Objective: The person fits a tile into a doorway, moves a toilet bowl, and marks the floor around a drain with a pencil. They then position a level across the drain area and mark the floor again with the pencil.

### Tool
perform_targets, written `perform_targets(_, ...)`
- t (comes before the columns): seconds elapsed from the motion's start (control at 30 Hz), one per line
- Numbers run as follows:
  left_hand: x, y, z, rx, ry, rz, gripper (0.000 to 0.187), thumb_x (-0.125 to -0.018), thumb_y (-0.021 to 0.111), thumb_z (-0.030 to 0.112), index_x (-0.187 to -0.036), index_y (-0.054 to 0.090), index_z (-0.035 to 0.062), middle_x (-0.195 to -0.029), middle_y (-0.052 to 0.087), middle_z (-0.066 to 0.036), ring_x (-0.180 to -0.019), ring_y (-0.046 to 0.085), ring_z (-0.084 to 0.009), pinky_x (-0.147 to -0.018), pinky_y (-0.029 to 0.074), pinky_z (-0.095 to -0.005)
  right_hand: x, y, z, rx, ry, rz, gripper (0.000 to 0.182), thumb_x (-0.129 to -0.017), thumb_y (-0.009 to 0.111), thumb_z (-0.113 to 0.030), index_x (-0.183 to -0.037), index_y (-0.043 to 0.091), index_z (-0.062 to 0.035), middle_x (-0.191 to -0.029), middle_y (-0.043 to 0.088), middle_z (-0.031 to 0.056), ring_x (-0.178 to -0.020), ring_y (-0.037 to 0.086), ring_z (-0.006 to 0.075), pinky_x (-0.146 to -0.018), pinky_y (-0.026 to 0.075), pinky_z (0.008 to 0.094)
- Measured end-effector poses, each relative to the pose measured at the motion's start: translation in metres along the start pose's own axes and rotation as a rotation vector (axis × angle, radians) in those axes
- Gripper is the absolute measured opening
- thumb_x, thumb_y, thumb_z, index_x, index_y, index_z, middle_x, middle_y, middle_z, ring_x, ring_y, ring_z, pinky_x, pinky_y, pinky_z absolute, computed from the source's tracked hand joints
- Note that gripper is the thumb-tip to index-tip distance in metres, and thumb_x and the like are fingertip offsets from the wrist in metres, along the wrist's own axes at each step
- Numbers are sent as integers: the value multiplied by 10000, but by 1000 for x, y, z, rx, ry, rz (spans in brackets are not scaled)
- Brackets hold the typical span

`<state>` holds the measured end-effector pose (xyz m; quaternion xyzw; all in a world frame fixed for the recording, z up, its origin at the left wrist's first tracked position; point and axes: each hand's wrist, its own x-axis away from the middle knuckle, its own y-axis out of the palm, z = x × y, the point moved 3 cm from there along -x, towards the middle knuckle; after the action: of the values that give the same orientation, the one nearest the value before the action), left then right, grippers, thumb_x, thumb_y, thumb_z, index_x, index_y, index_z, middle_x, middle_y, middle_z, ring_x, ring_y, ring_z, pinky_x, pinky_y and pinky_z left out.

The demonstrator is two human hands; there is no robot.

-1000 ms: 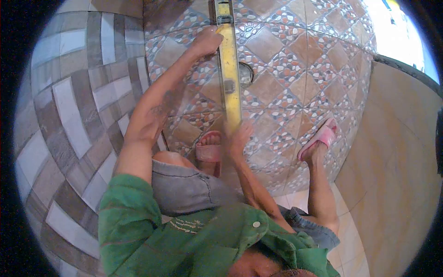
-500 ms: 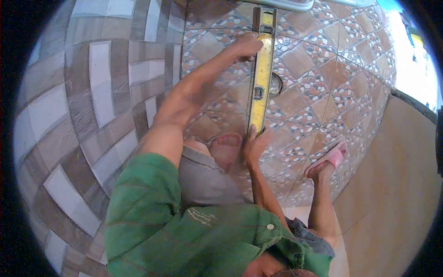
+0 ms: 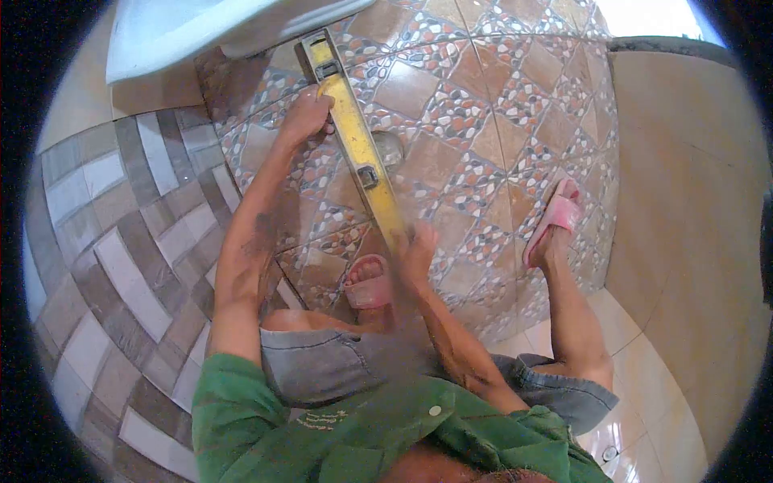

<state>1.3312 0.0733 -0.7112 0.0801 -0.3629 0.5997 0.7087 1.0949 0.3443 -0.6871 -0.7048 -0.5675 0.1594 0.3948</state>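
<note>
A yellow spirit level (image 3: 360,145) lies lengthwise over the pebble-patterned floor tiles, with its far end by the white fixture. My left hand (image 3: 306,117) is closed on its left edge near that far end, the fingertips curled over the yellow face. At the near end my right hand (image 3: 417,253) holds the level from its right side, partly blurred. A small vial window shows in the level between my two hands. Close to the level's right edge is a round drain opening (image 3: 390,148) in the floor.
A white ceramic fixture (image 3: 193,40) stands at the upper left. Wood-patterned tiles (image 3: 133,270) cover the left side, and a plain beige wall (image 3: 684,193) rises on the right. My feet wear pink slippers (image 3: 555,216), one either side of the level's near end.
The view has turned and shifted, so the level now slants up to the left and more of the white fixture shows. Both hands stay on the level.
</note>
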Motion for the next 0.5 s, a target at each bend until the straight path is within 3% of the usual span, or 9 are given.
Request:
perform_targets(0.2, 18, -1, 22, -106, 34, 76, 284, -868, 487, 190, -1053, 541, -19, -709, 619, -83, -500, 598, -158, -493, 479, -310, -4, -2, 0, -85, 64, -89, 364, -784, 724, -187, -1111, 634, -55, -935, 624, 167, -871, 568, 352, -814, 436, 459)
perform_targets(0.3, 10, 0, 15, -72, 53, 21, 274, -863, 486, 191, -1041, 543, -10, -705, 622, -82, -500, 603, -161, -498, 483, -304, -6, -6, -5, -116, 58, -73, 342, -787, 717, -173, -1095, 640, -45, -935, 626, 167, -887, 570, 355, -819, 436, 457)
perform_targets(0.4, 24, 1, 34, -86, 20, 30, 265, -863, 482, 196, -1023, 559, -1, -697, 625, -84, -504, 609, -165, -489, 490, -316, -7, -5, -7, -148, 31, -68, 307, -784, 721, -175, -1042, 638, -32, -906, 619, 161, -849, 566, 358, -770, 437, 456)
perform_targets(0.5, 8, 3, 9, -19, 1, 25, 248, -863, 475, 196, -986, 575, 5, -683, 624, -84, -512, 612, -160, -458, 481, -321, -10, -13, -18, -177, 118, -163, 288, -777, 727, -200, -974, 630, -14, -865, 606, 167, -815, 557, 357, -721, 431, 456)
